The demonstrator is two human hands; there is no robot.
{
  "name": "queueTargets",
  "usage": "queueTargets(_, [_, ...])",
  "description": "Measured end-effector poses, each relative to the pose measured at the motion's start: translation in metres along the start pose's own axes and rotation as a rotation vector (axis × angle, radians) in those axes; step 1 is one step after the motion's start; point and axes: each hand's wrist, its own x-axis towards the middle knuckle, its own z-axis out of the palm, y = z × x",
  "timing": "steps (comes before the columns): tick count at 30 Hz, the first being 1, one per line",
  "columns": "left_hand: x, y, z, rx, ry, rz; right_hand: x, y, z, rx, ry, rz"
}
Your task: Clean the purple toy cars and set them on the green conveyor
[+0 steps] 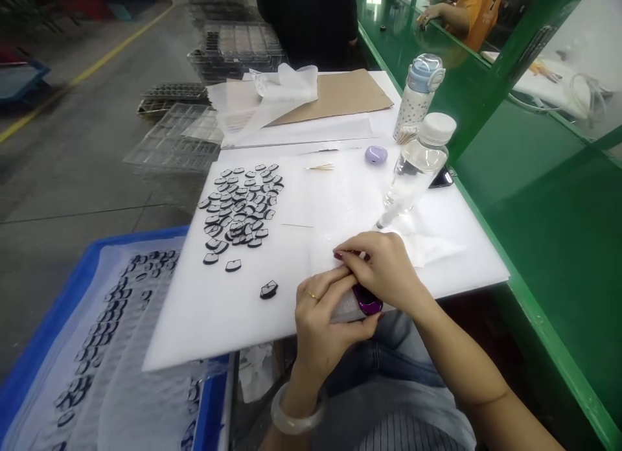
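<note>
My left hand [324, 321], with a ring on one finger, is closed around a glossy purple-edged dark piece [368, 302] at the table's near edge. Its thumb presses the near end of the piece. Over the far end, my right hand [386, 266] has thumb and fingers pinched together, touching the left fingertips; whatever it may hold is hidden. Left of my hands a small dark piece with a pale top [269, 289] lies alone. Farther off spreads a pile of similar pieces [238, 208]. A thin needle-like rod [297, 225] lies on the white sheet [233, 328].
A clear bottle [413, 169], patterned tumbler [413, 104], phone [442, 177] and lilac case [376, 155] stand or lie at right. White tissue [430, 249] lies beyond my right hand. Cardboard [340, 94] is at the back; a blue tray [82, 276] of pieces sits lower left.
</note>
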Motion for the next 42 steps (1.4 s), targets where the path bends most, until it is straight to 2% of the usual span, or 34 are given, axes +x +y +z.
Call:
queueTargets(2, [0.000,0.001,0.000,-0.009,-0.010,-0.020,-0.007,-0.002,-0.004,0.061,0.105,-0.081])
queueTargets(5, [0.001,0.004,-0.001,-0.031,-0.008,-0.044,-0.031,-0.010,-0.020,0.207,0.213,-0.155])
queueTargets(9, [0.003,0.005,-0.002,-0.048,-0.009,-0.072,-0.058,-0.008,-0.032,0.189,0.202,-0.100])
queueTargets(12, [0.003,0.005,-0.003,-0.053,-0.005,-0.071,-0.064,-0.003,-0.025,0.166,0.160,-0.104])
queueTargets(14, [0.003,0.005,-0.002,-0.056,0.000,-0.071,-0.064,-0.001,-0.020,0.218,0.173,-0.183])
queueTargets(17, [0.003,0.005,-0.002,-0.065,0.001,-0.073,-0.058,-0.004,-0.020,0.288,0.382,-0.355])
queueTargets(19, [0.003,0.005,-0.002,-0.066,-0.005,-0.071,-0.048,-0.007,-0.023,0.255,0.503,-0.403])
queueTargets(20, [0.002,0.005,-0.001,-0.064,-0.006,-0.068,-0.041,-0.008,-0.023,0.217,0.494,-0.395])
queueTargets(22, [0.001,0.004,-0.001,-0.055,-0.003,-0.061,-0.024,-0.009,-0.020,0.113,0.336,-0.353])
queueTargets(25, [-0.001,0.001,0.000,-0.041,0.000,-0.042,-0.002,-0.007,-0.011,-0.077,0.015,-0.180])
queueTargets(28, [-0.002,-0.001,0.000,-0.041,0.001,-0.020,0.000,-0.005,-0.015,-0.110,-0.130,-0.027])
queueTargets(30, [-0.003,-0.001,0.000,-0.049,-0.009,-0.014,-0.010,-0.002,-0.027,-0.043,-0.109,0.017])
queueTargets(31, [-0.003,-0.001,0.000,-0.053,-0.021,-0.009,-0.015,0.002,-0.034,-0.021,-0.058,0.036])
queueTargets(33, [-0.002,-0.001,-0.001,-0.054,-0.051,0.004,-0.023,0.015,-0.048,-0.055,0.117,0.079])
queueTargets(35, [-0.002,-0.002,-0.003,-0.042,-0.078,0.020,-0.025,0.034,-0.055,-0.184,0.306,0.110])
queueTargets(36, [-0.003,-0.003,-0.003,-0.033,-0.089,0.028,-0.023,0.044,-0.056,-0.256,0.352,0.109])
queueTargets(39, [-0.006,-0.003,-0.004,0.003,-0.109,0.054,-0.018,0.067,-0.051,-0.448,0.281,0.073])
queueTargets(42, [-0.011,-0.001,-0.004,0.044,-0.108,0.063,-0.017,0.076,-0.048,-0.577,0.243,0.037])
